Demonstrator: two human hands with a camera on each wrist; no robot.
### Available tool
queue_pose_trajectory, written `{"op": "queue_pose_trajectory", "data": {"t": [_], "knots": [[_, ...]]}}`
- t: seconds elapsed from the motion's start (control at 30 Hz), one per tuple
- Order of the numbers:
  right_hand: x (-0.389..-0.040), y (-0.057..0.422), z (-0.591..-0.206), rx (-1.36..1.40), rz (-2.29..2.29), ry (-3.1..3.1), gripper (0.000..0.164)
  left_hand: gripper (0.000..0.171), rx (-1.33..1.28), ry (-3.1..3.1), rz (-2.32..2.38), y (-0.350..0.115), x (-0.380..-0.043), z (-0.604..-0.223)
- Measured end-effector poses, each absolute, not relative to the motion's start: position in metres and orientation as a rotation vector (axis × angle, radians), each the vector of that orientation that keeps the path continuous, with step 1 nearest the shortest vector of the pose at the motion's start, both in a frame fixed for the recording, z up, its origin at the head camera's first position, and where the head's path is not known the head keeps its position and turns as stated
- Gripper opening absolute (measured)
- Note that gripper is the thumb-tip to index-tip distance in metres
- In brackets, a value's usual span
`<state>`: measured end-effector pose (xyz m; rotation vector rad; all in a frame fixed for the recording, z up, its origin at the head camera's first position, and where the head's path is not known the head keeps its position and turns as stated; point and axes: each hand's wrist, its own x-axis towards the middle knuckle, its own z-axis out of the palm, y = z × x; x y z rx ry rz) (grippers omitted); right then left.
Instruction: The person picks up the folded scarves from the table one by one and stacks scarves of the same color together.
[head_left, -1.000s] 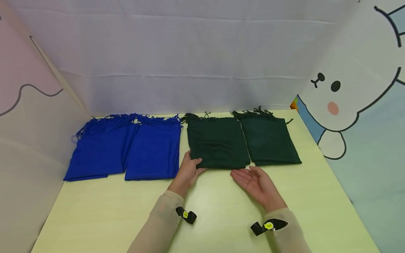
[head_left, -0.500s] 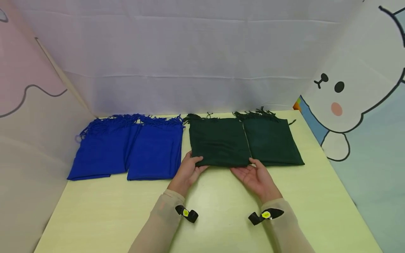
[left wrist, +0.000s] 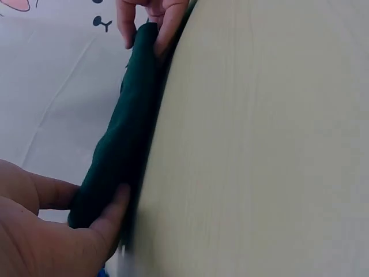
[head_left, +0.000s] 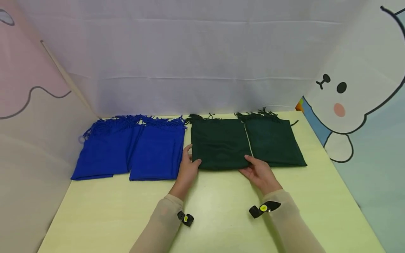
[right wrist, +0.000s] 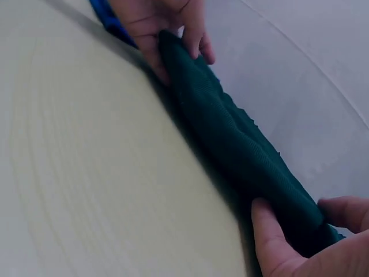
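Nearest us, two sleeves (head_left: 158, 223) bearing two black wrist cameras (head_left: 255, 211) cross the pale table (head_left: 218, 225). Further on, we see the left hand (head_left: 188, 172) and right hand (head_left: 261, 175) pinching the near corners of one folded green cloth (head_left: 219, 142). A second green cloth (head_left: 273, 142) lies just beside it, rightward; leftward, two blue cloths (head_left: 153, 151) sit close by the left hand. White curtain (head_left: 190, 52) closes the back.

Four cloths (head_left: 157, 151) lie abreast on the desk (head_left: 218, 218), before a backdrop (head_left: 202, 56); the third from left (head_left: 220, 144) has its near edge between the hands (head_left: 187, 170) (head_left: 261, 174).
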<state>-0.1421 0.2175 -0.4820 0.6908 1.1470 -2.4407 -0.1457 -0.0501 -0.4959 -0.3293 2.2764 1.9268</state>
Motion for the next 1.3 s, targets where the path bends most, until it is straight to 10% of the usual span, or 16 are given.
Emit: {"op": "queue_pose_trajectory", "data": {"t": [0.2,1.3], "knots": [[-0.138,0.217,-0.487,0.695,-2.381,1.354,0.052,0.029,-0.232,2.416,1.822,-0.053,-0.139,-0.495],[-0.090,0.221,-0.486,0.624,-2.238,1.603,0.055,0.032,-0.241,2.250,1.830,-0.072,-0.091,-0.494]]}}
